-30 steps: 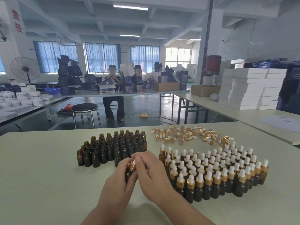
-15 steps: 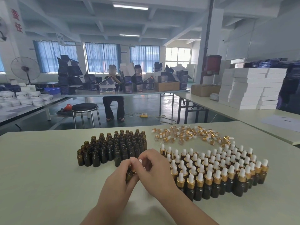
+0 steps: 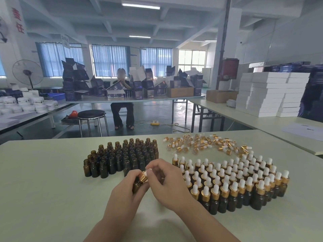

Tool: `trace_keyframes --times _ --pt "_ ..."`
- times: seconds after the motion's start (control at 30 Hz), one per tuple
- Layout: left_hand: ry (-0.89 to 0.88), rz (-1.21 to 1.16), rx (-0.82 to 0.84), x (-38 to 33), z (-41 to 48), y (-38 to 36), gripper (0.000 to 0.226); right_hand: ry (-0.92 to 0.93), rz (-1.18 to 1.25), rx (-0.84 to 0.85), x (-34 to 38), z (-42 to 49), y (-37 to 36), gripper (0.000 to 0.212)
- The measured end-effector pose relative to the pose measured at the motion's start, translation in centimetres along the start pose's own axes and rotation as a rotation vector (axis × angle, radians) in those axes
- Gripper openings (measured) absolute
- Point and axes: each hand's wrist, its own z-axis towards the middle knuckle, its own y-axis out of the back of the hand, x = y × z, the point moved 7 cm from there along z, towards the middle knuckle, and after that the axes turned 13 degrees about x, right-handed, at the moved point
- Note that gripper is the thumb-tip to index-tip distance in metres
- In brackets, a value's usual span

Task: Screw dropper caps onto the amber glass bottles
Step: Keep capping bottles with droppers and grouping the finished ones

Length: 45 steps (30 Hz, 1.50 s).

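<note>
One amber bottle [image 3: 137,185], small, light but breakable glass, is held tilted over the table [image 3: 43,180] near the uncapped cluster [image 3: 122,154]: left hand [image 3: 125,195] curled round its body, right hand [image 3: 167,182] pinching the gold dropper cap [image 3: 143,177], probably best turned by its rigid collar, not the soft bulb. No label shows; red wall characters [image 3: 18,20] read 责任

Left hand [image 3: 126,191] gripping, right hand [image 3: 168,182] pinching

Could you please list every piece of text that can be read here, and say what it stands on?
"责任" in red, on the white pillar at far left.
Hanging sign: too blurred to read.
Dark boxes on the far table: print too small.
White jars: labels too small.
Amber bottles and dropper caps: no text seen.
</note>
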Motion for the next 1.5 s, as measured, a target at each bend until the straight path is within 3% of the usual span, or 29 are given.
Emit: trace_keyframes --times 0.3,0.77,1.07,1.13,1.23,1.5 --pt "-0.001 -0.01 0.053 -0.5 0.0 -0.5 0.025 -0.009 -0.068 0.011 -0.7 0.2 -0.1 0.023" --pt "0.015 -0.034 0.023 -0.4 -0.1 -0.1 0.019 -0.008 -0.091 0.036 -0.6 0.4 -0.1 0.012" --pt "0.001 0.003 0.055 -0.9 -0.1 -0.5 0.017 -0.126 -0.048 -0.016 -1.5 0.2 0.2 0.052" --pt "-0.007 0.0 0.049 -1.0 0.0 -0.4 0.016 -0.116 -0.031 -0.022 -1.4 0.2 0.4 0.045" --pt "-0.008 0.014 0.04 -1.0 0.0 -0.3 0.02 -0.076 -0.019 0.006 -1.0 0.3 0.5 0.012" --pt "-0.005 -0.002 0.024 -0.7 0.0 -0.3 0.02 -0.036 -0.058 -0.035 -0.9 0.2 0.6 0.017"
